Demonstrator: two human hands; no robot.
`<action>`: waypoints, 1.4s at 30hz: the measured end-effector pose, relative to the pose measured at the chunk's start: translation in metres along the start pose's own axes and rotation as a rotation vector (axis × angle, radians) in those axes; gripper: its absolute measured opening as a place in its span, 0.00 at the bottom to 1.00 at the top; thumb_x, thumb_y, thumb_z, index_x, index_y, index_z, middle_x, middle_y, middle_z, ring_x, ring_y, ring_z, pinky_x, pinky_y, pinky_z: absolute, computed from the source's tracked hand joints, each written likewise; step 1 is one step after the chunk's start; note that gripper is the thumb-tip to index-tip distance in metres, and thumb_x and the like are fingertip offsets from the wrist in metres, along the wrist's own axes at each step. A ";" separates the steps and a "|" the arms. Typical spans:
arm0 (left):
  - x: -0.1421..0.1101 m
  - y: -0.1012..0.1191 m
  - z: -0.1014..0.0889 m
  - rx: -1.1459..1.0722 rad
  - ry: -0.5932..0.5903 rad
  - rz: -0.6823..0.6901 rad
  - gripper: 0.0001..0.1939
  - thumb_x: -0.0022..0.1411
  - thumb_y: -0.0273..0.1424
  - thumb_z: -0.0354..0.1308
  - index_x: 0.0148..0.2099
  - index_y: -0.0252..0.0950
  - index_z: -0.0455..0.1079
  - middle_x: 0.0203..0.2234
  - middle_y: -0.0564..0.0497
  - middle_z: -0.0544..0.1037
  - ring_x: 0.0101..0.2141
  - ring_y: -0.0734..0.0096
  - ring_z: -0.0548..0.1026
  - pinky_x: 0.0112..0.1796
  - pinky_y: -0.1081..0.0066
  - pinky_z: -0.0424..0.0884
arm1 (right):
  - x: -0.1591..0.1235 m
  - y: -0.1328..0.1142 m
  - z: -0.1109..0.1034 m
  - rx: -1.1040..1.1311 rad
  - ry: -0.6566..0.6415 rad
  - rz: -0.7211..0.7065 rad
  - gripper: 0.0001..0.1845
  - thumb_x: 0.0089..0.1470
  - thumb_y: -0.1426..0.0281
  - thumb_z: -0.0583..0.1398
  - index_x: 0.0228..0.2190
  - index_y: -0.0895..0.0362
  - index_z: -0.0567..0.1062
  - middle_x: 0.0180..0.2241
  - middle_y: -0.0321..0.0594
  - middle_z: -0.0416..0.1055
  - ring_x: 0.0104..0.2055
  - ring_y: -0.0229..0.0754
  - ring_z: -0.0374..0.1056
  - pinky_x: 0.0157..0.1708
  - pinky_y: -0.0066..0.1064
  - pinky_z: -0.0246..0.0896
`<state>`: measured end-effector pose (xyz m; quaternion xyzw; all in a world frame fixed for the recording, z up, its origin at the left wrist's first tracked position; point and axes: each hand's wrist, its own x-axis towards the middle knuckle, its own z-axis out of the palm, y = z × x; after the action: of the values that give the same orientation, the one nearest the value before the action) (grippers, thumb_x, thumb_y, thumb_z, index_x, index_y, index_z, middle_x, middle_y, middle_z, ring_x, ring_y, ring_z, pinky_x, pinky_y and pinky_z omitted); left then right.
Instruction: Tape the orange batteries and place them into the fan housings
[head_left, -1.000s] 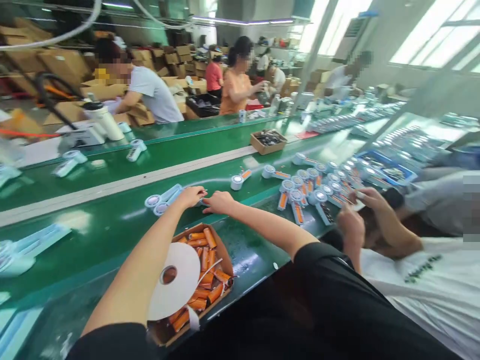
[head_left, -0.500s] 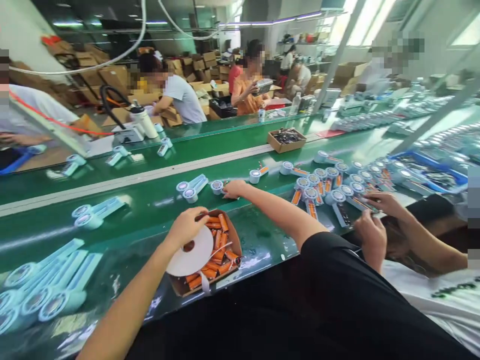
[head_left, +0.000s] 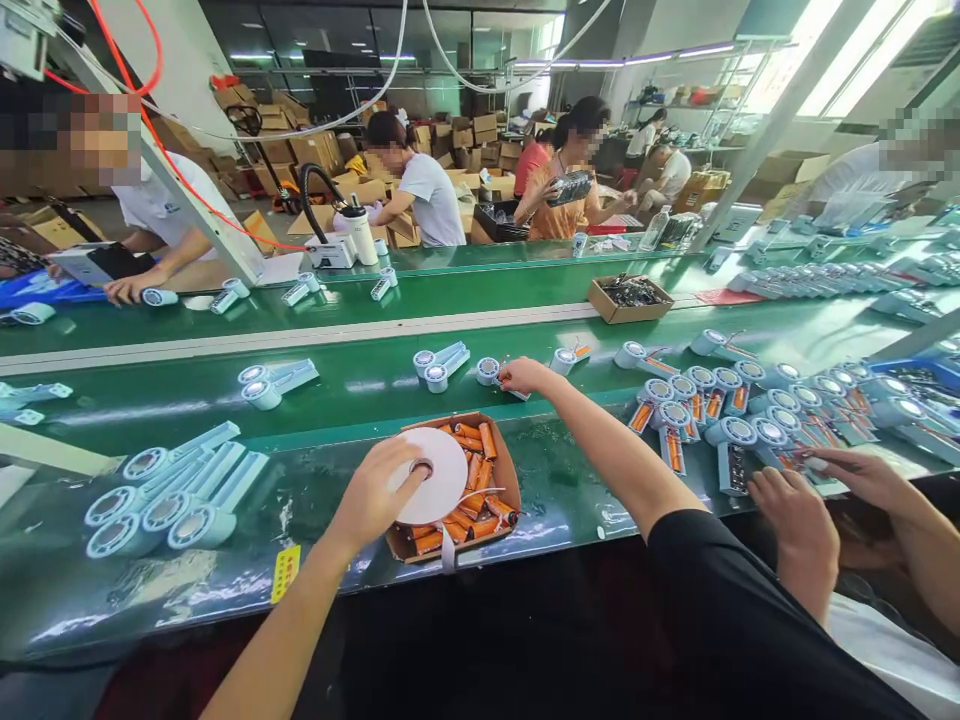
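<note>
My left hand (head_left: 381,490) is closed on a roll of white tape (head_left: 448,462), its fingers over the edge and at the centre hole. The roll lies on a cardboard box (head_left: 511,470) filled with orange-wrapped cylindrical batteries (head_left: 480,440); a loose tape end hangs over the front. My right hand (head_left: 526,376) reaches out to the green belt, fingers pinched at the handle of a light blue fan housing (head_left: 487,371). The fingers cover most of that handle. Just right of it lies another light blue housing (head_left: 562,360) with an orange battery in its handle.
Several light blue housings (head_left: 202,525) lie at the left. More housings with orange batteries (head_left: 673,415) crowd the right, by a co-worker's hands (head_left: 802,520). A small box of dark parts (head_left: 630,297) stands on the belt (head_left: 360,400). Co-workers sit across.
The view has swung left, so things appear further right. My left hand has moved from the roll's upper edge to its centre hole. My right hand stays at the same housing.
</note>
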<state>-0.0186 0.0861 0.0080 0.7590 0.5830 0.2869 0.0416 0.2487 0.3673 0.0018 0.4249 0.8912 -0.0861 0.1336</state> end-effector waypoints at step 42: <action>0.205 0.036 0.093 0.041 -0.433 0.063 0.28 0.68 0.33 0.62 0.69 0.40 0.70 0.66 0.44 0.74 0.64 0.57 0.73 0.64 0.62 0.68 | -0.040 0.045 0.013 0.170 0.278 0.155 0.15 0.64 0.72 0.61 0.48 0.53 0.85 0.50 0.50 0.83 0.53 0.56 0.78 0.53 0.40 0.68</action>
<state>0.0891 0.2864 0.0246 0.8215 0.5421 0.1065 0.1411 0.3099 0.3625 0.0000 0.5101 0.8550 -0.0912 -0.0210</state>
